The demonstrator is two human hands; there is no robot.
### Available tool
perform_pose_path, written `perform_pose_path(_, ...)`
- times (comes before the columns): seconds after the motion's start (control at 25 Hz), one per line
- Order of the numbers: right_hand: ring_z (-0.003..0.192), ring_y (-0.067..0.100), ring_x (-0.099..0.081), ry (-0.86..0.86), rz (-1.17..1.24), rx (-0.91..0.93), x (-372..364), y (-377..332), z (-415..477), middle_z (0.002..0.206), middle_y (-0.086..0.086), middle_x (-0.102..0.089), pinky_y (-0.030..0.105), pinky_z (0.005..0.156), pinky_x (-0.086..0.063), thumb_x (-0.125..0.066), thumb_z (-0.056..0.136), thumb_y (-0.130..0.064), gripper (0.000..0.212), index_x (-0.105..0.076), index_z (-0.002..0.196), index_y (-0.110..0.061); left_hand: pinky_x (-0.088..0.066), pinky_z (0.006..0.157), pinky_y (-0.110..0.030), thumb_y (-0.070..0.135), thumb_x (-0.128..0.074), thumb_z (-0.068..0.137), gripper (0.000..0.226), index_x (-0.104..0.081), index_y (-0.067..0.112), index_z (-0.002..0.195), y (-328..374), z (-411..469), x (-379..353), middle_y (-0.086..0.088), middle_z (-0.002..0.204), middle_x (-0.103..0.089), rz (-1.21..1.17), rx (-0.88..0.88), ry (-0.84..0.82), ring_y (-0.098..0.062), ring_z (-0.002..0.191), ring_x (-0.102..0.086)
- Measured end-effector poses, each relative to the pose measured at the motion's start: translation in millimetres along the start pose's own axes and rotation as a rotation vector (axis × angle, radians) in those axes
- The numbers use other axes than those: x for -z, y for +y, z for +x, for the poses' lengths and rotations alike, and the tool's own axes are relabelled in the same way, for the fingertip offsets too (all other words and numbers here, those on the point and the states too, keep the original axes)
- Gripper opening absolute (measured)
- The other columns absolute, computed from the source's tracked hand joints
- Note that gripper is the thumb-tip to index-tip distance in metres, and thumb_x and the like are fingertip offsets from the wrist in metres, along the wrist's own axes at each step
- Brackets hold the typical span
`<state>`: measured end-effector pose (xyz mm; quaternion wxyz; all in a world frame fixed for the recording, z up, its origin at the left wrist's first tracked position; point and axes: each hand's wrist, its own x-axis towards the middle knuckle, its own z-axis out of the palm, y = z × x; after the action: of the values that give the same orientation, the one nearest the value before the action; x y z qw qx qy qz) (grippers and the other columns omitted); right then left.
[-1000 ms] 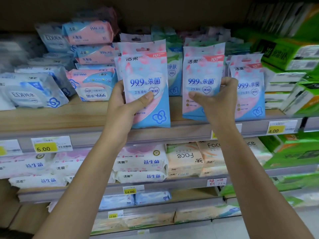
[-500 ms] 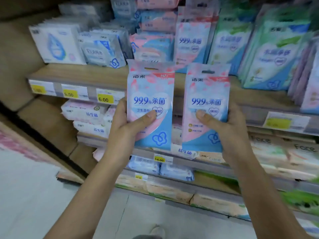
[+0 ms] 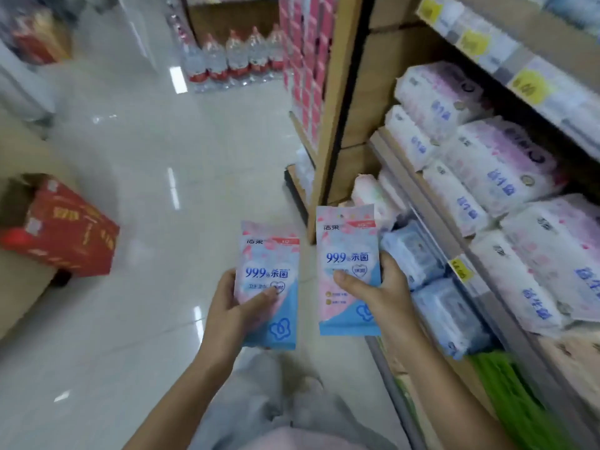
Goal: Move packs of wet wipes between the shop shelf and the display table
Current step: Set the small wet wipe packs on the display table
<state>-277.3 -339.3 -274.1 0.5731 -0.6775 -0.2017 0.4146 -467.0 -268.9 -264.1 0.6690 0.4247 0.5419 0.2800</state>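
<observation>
A red carton [image 3: 61, 228] lies at far left. The left hand [image 3: 227, 315] grips 1 wet wipes pack [image 3: 271, 287], thumb pressed across its front, fingers curled behind. Just beside it, a 2nd wet wipes pack [image 3: 349, 264] stands upright, pinched likewise by the right hand [image 3: 388, 292], near the shop shelf [image 3: 337, 108].

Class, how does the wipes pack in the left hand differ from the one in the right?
The left pack sits lower, the right pack higher. The left hand grips the left pack's left edge; the right hand grips the right pack's right edge. The left pack shows against floor, the right pack against shelf stock. Both: same pink-and-blue print, upright.
</observation>
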Motion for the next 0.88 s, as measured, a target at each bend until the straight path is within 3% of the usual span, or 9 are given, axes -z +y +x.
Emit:
perform_pose_path(0.08,0.096,0.022,-0.069,-0.190,-0.096,0.015,-57.0,-5.4,9.8,0.103,0.005,-0.072,0.038,0.085,-0.056,-0.077,0.074,-0.003,0.040,-0.059,0.108,-0.012,-0.057,0.061,-0.029,0.021,-0.079,0.063,0.044,-0.058,0.017,0.102,-7.4,-12.6,51.1,0.000,0.095,-0.074,-0.064,0.002,0.181,-0.016,0.079,-0.072)
perform_pose_path(0.16,0.093,0.022,-0.069,-0.344,-0.159,0.033,-115.4,-11.1,15.1,0.104,0.008,-0.071,0.039,0.084,-0.055,-0.078,0.074,-0.003,0.040,-0.058,0.108,-0.011,-0.054,0.054,-0.024,0.016,-0.078,0.071,0.038,-0.057,0.016,0.103,-13.7,-20.6,97.7,0.000,0.093,-0.073,-0.160,-0.006,0.350,-0.013,0.073,-0.071)
perform_pose_path(0.28,0.087,0.022,-0.070,-0.577,-0.254,0.030,-212.3,-7.6,13.3,0.100,0.009,-0.071,0.037,0.078,-0.057,-0.078,0.073,-0.002,0.039,-0.058,0.106,-0.010,-0.052,0.051,-0.019,0.008,-0.070,0.080,0.028,-0.055,0.013,0.103,-22.4,-28.9,171.3,0.001,0.093,-0.071,-0.326,-0.017,0.613,-0.007,0.067,-0.069)
perform_pose_path(0.36,0.080,0.018,-0.070,-0.709,-0.305,0.031,-278.6,-3.2,7.4,0.095,0.007,-0.071,0.030,0.070,-0.058,-0.077,0.073,-0.001,0.037,-0.058,0.103,-0.008,-0.052,0.053,-0.018,0.006,-0.069,0.080,0.025,-0.055,0.013,0.099,-25.1,-32.1,222.4,0.001,0.091,-0.070,-0.408,-0.038,0.738,-0.007,0.068,-0.068)
perform_pose_path(0.52,0.066,0.008,-0.069,-0.887,-0.318,0.001,-410.3,3.5,-13.4,0.086,0.005,-0.069,0.018,0.055,-0.052,-0.076,0.073,0.001,0.029,-0.057,0.092,-0.011,-0.055,0.068,-0.028,0.006,-0.069,0.081,0.026,-0.054,0.015,0.100,-20.2,-29.2,327.2,-0.004,0.100,-0.070,-0.498,-0.041,0.886,-0.020,0.085,-0.069)
perform_pose_path(0.68,0.070,0.015,-0.072,-0.970,-0.346,-0.064,-506.0,11.3,-28.2,0.088,0.006,-0.072,0.026,0.059,-0.057,-0.078,0.072,-0.001,0.031,-0.057,0.094,-0.011,-0.052,0.054,-0.015,0.007,-0.069,0.082,0.024,-0.053,0.016,0.099,10.4,-11.7,418.4,-0.001,0.100,-0.069,-0.500,-0.070,0.977,-0.015,0.083,-0.068)
perform_pose_path(0.88,0.076,0.022,-0.073,-1.011,-0.413,-0.150,-587.3,24.1,-6.4,0.091,0.007,-0.074,0.029,0.062,-0.059,-0.078,0.072,-0.002,0.034,-0.059,0.099,-0.010,-0.050,0.054,-0.012,0.009,-0.068,0.083,0.029,-0.054,0.011,0.108,50.2,40.6,500.2,0.000,0.103,-0.070,-0.511,-0.113,1.008,-0.014,0.086,-0.068)
